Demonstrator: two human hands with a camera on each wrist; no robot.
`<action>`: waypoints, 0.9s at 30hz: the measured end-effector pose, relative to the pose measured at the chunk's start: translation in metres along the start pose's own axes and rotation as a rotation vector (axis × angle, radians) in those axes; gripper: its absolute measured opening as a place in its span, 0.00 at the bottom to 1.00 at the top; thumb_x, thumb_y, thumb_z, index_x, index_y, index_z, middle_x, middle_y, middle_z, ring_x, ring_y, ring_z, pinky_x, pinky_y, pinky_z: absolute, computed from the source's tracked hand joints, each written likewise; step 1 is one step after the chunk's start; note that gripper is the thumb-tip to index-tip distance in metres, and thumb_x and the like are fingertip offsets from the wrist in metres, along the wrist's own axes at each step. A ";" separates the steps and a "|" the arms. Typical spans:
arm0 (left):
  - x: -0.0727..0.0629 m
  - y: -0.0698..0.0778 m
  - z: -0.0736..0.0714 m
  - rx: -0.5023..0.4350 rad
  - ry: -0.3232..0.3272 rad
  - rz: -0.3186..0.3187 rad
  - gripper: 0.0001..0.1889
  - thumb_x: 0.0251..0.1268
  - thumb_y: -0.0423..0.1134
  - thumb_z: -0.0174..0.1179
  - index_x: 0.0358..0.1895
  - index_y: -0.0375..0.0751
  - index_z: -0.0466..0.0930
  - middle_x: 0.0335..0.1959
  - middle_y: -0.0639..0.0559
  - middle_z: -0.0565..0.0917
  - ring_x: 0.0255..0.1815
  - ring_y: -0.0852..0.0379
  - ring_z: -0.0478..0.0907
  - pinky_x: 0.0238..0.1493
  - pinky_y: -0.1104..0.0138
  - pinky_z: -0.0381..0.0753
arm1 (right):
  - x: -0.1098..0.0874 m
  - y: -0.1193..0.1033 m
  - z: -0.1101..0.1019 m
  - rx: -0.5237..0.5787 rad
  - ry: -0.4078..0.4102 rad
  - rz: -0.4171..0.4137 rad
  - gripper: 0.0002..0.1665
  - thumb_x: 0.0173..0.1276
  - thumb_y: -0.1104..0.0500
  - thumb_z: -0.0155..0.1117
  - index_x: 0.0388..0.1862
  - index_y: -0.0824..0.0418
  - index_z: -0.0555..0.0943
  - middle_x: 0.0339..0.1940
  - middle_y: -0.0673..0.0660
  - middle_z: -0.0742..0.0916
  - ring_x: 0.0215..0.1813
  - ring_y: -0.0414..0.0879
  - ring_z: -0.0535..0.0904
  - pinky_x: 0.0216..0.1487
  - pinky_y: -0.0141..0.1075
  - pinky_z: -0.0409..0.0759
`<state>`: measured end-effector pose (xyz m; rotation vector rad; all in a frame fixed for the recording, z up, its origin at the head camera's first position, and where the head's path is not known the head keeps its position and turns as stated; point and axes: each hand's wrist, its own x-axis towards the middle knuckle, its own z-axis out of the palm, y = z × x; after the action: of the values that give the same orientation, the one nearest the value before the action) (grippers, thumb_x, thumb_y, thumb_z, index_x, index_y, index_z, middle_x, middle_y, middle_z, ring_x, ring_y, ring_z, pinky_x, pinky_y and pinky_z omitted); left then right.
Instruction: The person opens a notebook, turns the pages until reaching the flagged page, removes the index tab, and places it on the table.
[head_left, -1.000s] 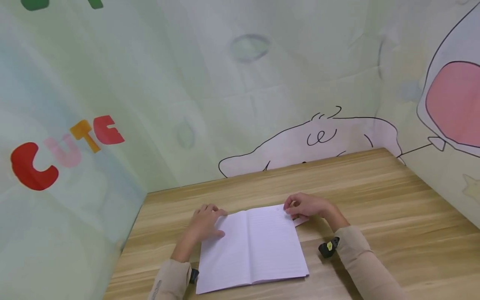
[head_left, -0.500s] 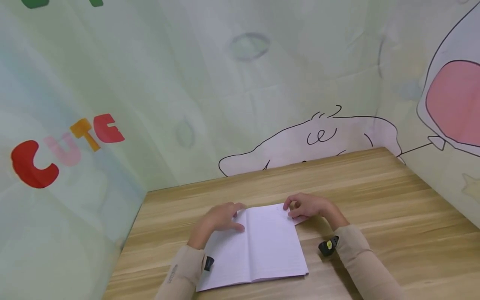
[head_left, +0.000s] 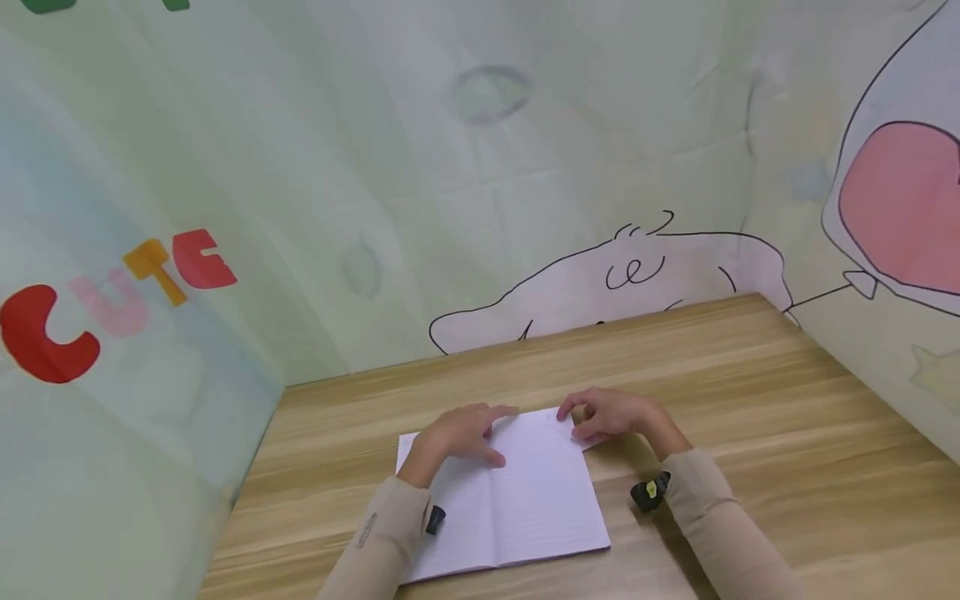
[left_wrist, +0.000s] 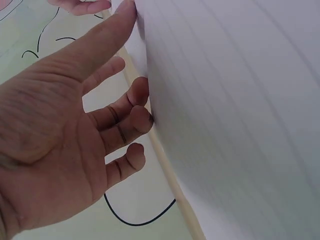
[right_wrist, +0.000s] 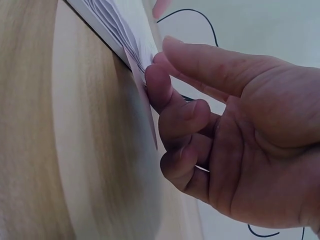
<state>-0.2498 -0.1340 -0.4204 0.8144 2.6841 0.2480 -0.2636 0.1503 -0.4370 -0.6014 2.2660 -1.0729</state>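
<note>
An open ruled notebook [head_left: 540, 492] lies on the wooden table. My left hand [head_left: 459, 433] is over the top of its left page, near the centre fold, fingers loosely spread. In the left wrist view the thumb touches the edge of the lined page [left_wrist: 230, 100], and the other fingers are slightly bent. At the top right corner, my right hand [head_left: 611, 412] holds the notebook with curled fingers; the exact contact is partly hidden. A thin pinkish slip [right_wrist: 150, 120] sticks out from the notebook's right side, against the right fingers.
Wooden tabletop [head_left: 697, 367] surrounds the notebook. Printed cloth walls [head_left: 420, 167] with cartoon drawings rise at the table's back, left and right edges. A small black camera [head_left: 649, 492] is worn on the right wrist, another [head_left: 436, 520] on the left.
My left hand has moved right, from the left page's outer edge to near the centre fold. The right hand stays at the top right corner. The view has shifted slightly.
</note>
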 end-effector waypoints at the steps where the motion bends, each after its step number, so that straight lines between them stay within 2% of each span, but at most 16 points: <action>1: 0.001 0.000 0.000 0.010 -0.006 0.004 0.42 0.54 0.49 0.76 0.74 0.52 0.67 0.32 0.56 0.74 0.34 0.59 0.70 0.40 0.62 0.71 | 0.000 0.000 0.000 0.004 0.002 -0.001 0.17 0.70 0.65 0.65 0.57 0.59 0.80 0.24 0.52 0.74 0.26 0.42 0.69 0.31 0.32 0.70; 10: 0.006 0.002 0.000 0.054 -0.034 0.016 0.43 0.54 0.49 0.76 0.73 0.46 0.68 0.31 0.55 0.73 0.34 0.58 0.69 0.40 0.62 0.70 | 0.001 -0.002 0.003 0.026 0.014 0.017 0.24 0.68 0.66 0.67 0.63 0.58 0.76 0.25 0.54 0.75 0.26 0.43 0.72 0.31 0.33 0.71; 14: 0.007 0.003 0.000 0.064 -0.028 0.010 0.43 0.54 0.50 0.76 0.73 0.46 0.68 0.32 0.56 0.74 0.36 0.58 0.69 0.42 0.61 0.71 | 0.000 -0.003 0.003 0.057 0.022 0.042 0.32 0.68 0.66 0.67 0.69 0.58 0.71 0.27 0.56 0.77 0.27 0.44 0.75 0.32 0.34 0.74; 18: 0.007 0.004 -0.001 0.059 -0.027 -0.008 0.43 0.54 0.50 0.76 0.74 0.48 0.68 0.34 0.56 0.75 0.37 0.58 0.70 0.44 0.61 0.72 | 0.000 -0.003 0.002 0.036 0.040 0.066 0.38 0.68 0.64 0.68 0.75 0.56 0.65 0.25 0.55 0.77 0.25 0.44 0.73 0.33 0.35 0.72; 22: 0.006 0.005 0.001 0.057 -0.017 -0.023 0.43 0.53 0.50 0.76 0.73 0.49 0.68 0.35 0.57 0.75 0.37 0.59 0.70 0.45 0.61 0.72 | 0.000 -0.003 0.002 0.005 0.053 0.078 0.39 0.69 0.63 0.68 0.75 0.55 0.64 0.24 0.54 0.75 0.24 0.44 0.71 0.32 0.35 0.70; 27: 0.006 0.005 0.004 0.061 0.022 -0.004 0.42 0.53 0.50 0.76 0.72 0.49 0.69 0.35 0.57 0.74 0.36 0.60 0.69 0.43 0.62 0.72 | 0.001 -0.001 0.003 0.037 0.050 0.099 0.38 0.68 0.63 0.68 0.74 0.55 0.66 0.27 0.55 0.76 0.26 0.44 0.73 0.32 0.34 0.71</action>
<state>-0.2506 -0.1267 -0.4240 0.8285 2.7254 0.1754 -0.2622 0.1477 -0.4376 -0.4469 2.2877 -1.0901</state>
